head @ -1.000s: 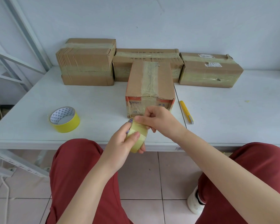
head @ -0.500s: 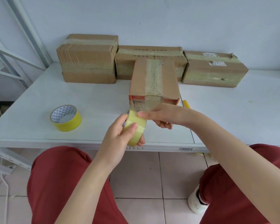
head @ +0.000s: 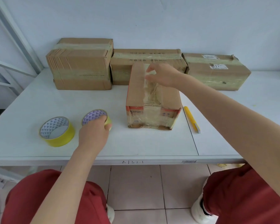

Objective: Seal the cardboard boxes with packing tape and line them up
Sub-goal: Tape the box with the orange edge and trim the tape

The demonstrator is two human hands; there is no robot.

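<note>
A small cardboard box (head: 136, 89) stands end-on at the middle of the white table (head: 152, 143), with clear tape along its top and down its front face. My right hand (head: 163, 75) reaches over the far end of its top, thumb and fingers pinching a strip of clear tape (head: 150, 73). My left hand (head: 94, 133) grips a pale roll of packing tape (head: 94, 116) that rests on the table to the box's left. Three taped boxes stand side by side along the wall: left (head: 81, 67), middle (head: 120, 62), right (head: 217, 73).
A second, yellow tape roll (head: 57, 131) lies left of my left hand. A yellow utility knife (head: 191, 118) lies just right of the small box. A metal frame (head: 14, 38) rises at the table's left. My red-trousered knees are below the front edge.
My left hand carried the tape roll from the table's front edge leftward and down onto the table beside the yellow roll. My right hand went from the box's front face to its far top end.
</note>
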